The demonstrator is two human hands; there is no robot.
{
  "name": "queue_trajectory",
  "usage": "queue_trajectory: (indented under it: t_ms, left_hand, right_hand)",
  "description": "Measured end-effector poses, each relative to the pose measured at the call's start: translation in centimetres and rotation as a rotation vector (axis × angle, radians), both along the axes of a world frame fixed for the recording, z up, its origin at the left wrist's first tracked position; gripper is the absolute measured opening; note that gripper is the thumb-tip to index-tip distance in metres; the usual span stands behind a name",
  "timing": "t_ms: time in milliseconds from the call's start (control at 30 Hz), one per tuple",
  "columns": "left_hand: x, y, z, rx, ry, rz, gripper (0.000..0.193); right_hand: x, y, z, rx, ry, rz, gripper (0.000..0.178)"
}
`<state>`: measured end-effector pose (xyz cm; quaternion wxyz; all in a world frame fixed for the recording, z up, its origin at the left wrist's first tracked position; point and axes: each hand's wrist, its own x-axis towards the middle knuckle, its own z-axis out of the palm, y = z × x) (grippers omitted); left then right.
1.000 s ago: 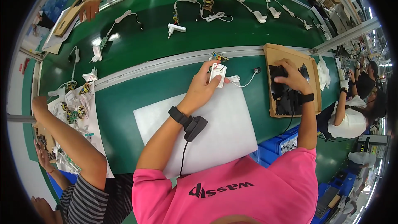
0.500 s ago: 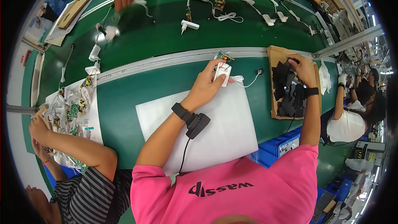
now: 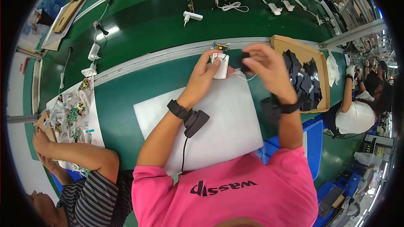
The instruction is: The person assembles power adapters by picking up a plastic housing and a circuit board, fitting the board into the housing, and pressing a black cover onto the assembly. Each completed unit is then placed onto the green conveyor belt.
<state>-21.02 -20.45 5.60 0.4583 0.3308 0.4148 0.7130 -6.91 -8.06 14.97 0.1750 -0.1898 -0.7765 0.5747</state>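
My left hand (image 3: pixel 199 77) grips a white plastic adapter housing (image 3: pixel 221 69), its thumb pressed on the upper face. Just beyond the housing sits a small circuit board (image 3: pixel 220 46), with a red wire between the two. A white cable (image 3: pixel 245 77) trails off to the right, partly behind my right hand. Pinched in my right hand (image 3: pixel 269 67), which is a little blurred, is a thin black sheet piece (image 3: pixel 243 62) beside the housing and apart from it. Many similar black pieces (image 3: pixel 304 82) lie in a shallow cardboard box (image 3: pixel 324 73) at the right.
A white foam sheet (image 3: pixel 202 138) covers the bench before me. At left, a co-worker's hands (image 3: pixel 42 143) work by a pile of boards and cables (image 3: pixel 69 115). Beyond the metal rail, a green conveyor belt (image 3: pixel 147 29) carries white adapters (image 3: pixel 192 17). Blue bins (image 3: pixel 314 143) stand below right.
My right hand has left the cardboard box and moved left to the housing, bringing a black piece. My left hand has shifted slightly left. A co-worker's hand has withdrawn from the far belt.
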Motion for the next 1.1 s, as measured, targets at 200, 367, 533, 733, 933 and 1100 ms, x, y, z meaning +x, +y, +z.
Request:
queue_trajectory:
  t_ms: [200,367,533,733,933,1100]
  left_hand:
    - [0.0,0.1,-0.2,0.025,-0.058,0.078,0.037]
    - [-0.6,-0.6,-0.6,-0.024,-0.006,0.037,0.041]
    - [-0.7,-0.4,-0.4,0.029,-0.175,0.037,0.035]
    - [-0.4,-0.8,0.1,0.001,-0.078,0.077,0.036]
    - [-0.2,-0.9,0.1,0.033,0.059,0.056,0.040]
    - [-0.2,-1.0,0.4,-0.008,-0.079,0.014,0.036]
  right_hand:
    - [-3.2,-1.2,-4.5,0.043,0.222,-0.115,0.034]
    - [-2.3,-1.3,-5.5,-0.011,0.231,-0.128,0.030]
    - [-2.0,-1.0,-5.3,1.017,0.276,-0.059,0.025]
    - [-2.4,-1.7,-5.4,0.724,0.244,0.099,0.023]
    - [-2.2,-1.8,-5.3,0.126,0.028,-0.069,0.018]
    - [-2.0,-1.6,-4.9,0.041,0.311,-0.219,0.017]
